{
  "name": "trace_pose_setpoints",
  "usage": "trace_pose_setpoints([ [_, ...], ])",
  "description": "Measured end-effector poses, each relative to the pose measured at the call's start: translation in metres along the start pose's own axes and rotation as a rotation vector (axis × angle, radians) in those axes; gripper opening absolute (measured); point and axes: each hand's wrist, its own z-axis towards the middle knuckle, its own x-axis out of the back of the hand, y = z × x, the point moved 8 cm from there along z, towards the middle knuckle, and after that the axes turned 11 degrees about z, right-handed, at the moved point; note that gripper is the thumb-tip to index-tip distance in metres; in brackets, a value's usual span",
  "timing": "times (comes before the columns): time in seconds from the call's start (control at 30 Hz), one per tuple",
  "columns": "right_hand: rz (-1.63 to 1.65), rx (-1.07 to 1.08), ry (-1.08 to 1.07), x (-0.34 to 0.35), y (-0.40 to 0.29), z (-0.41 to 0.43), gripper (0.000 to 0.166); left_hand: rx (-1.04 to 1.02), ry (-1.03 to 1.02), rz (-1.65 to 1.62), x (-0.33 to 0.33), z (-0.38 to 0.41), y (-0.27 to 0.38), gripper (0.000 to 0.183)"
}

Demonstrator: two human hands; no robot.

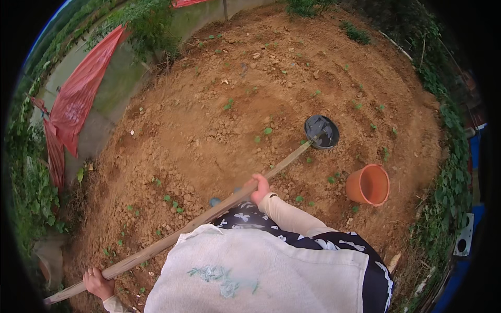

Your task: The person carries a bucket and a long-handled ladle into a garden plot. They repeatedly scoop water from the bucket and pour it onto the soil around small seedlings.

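Note:
A long wooden pole point(188, 231) runs diagonally from the lower left towards the upper right. My left hand point(98, 282) is closed round its lower-left part, and my right hand point(260, 189) grips it farther along, in front of my body. At the pole's far end is a round black scoop point(321, 129) with shiny dark liquid inside, over the soil. An orange plastic bucket point(354, 186) lies tilted on the soil to the right of my right hand, its mouth facing right. Small green seedlings point(267, 130) grow around the scoop and the pole.
Clumpy brown soil point(176, 129) slopes around me, dotted with seedlings. Red plastic sheeting point(80, 94) hangs at the left beside greenish water point(121, 74). Leafy vines point(454, 168) edge the plot at the right. A bush point(152, 31) stands at the upper left.

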Motion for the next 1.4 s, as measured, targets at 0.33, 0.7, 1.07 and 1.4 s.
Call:
trace_pose_setpoints([
  [0.33,-0.07,0.017,-0.038,-0.007,0.012,0.034,0.017,0.036,-0.156,0.018,-0.012,-0.014,0.001,0.017],
  [0.7,-0.168,0.149,0.114,0.003,-0.021,0.053,0.015,-0.029,-0.24,-0.013,-0.026,0.003,0.032,0.02],
  [1.07,0.164,0.045,-0.134,-0.026,-0.038,0.035,0.014,-0.058,0.083,-0.03,0.029,0.063,0.018,0.012],
  [1.4,0.113,-0.007,-0.179,-0.03,-0.044,0.027,0.016,0.031,0.209,0.21,0.053,0.032,-0.114,0.01],
])
